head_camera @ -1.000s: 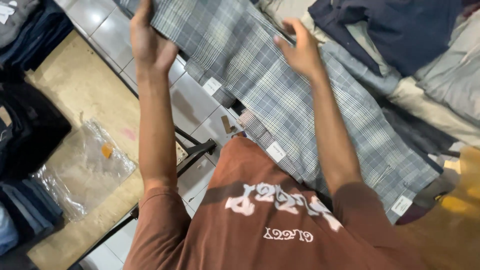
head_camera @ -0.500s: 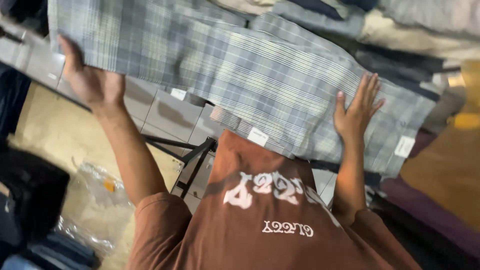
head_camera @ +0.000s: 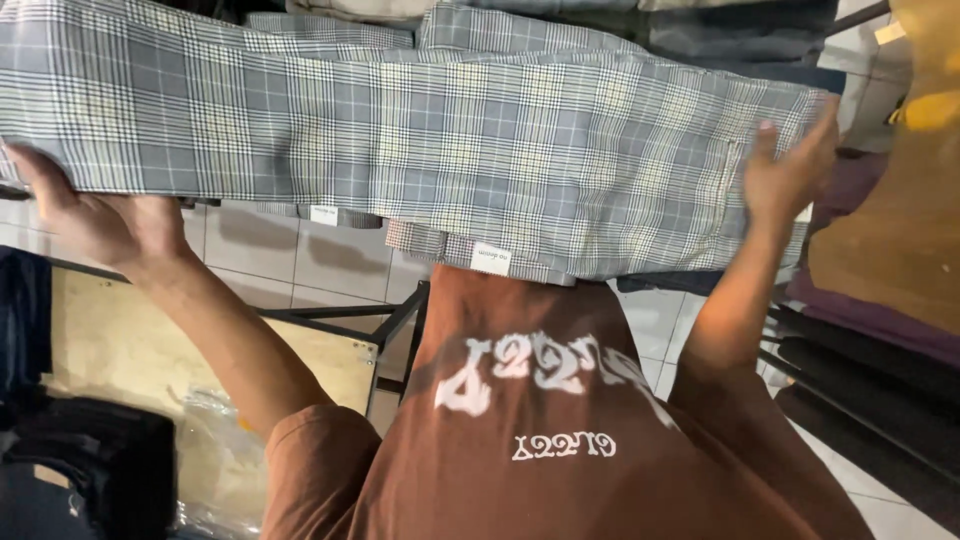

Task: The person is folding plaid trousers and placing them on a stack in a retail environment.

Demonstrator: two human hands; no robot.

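Grey plaid garment (head_camera: 450,150), folded into a long band, held up in front of the person's chest and spanning nearly the whole width of the view. Its long axis runs left to right, almost level; one end points toward the left edge of the view, the other toward the right. Small white tags (head_camera: 491,259) hang at its lower edge. Left hand (head_camera: 95,220): grasping the lower left end of the fabric, fingers curled under and behind it. Right hand (head_camera: 785,175): flat and spread against the right end, thumb raised, pressing the cloth rather than clenching it. Below the garment, the person's brown shirt (head_camera: 540,430) with white print. Behind and above the garment, further folded cloth in grey and dark tones (head_camera: 700,35); no container can be made out. At lower left, a tan board (head_camera: 120,345) in a black metal frame (head_camera: 395,320), with clear plastic wrap (head_camera: 215,460) and dark folded clothing (head_camera: 90,460) on it. White tiled floor (head_camera: 270,255) beneath. At right, a tan surface (head_camera: 890,250) and dark bars (head_camera: 860,370).
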